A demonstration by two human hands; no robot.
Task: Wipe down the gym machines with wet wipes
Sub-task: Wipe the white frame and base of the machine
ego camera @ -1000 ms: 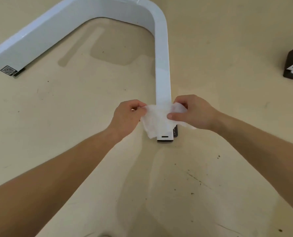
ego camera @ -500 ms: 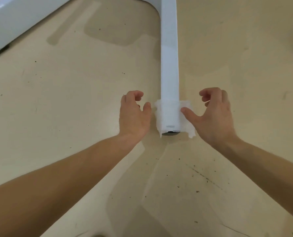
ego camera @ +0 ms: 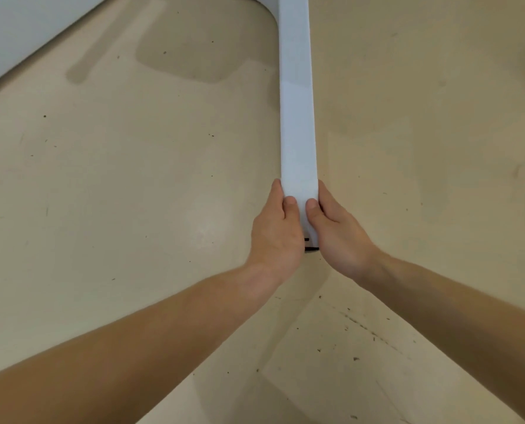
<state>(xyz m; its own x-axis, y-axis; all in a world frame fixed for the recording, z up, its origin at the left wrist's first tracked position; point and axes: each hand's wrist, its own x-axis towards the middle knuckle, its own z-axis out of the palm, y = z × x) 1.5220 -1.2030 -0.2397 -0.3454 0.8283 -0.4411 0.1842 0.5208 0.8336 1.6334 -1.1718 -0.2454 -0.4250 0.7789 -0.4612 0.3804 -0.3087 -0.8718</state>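
A single view, from the person's head, tilts steeply down and forward at the floor (ego camera: 132,209). It sits close: forearms enter from the bottom corners, and the left hand (ego camera: 275,237) and right hand (ego camera: 339,240) meet just below centre on a bar (ego camera: 296,117).

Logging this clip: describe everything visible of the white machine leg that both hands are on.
The white machine leg is a smooth, flat-topped bar, seemingly painted metal, lying on the beige floor. It runs straight toward the camera from a rounded bend at the top of the view. A dark cap shows at its near end. The left hand and right hand grip that end from either side, thumbs on top.
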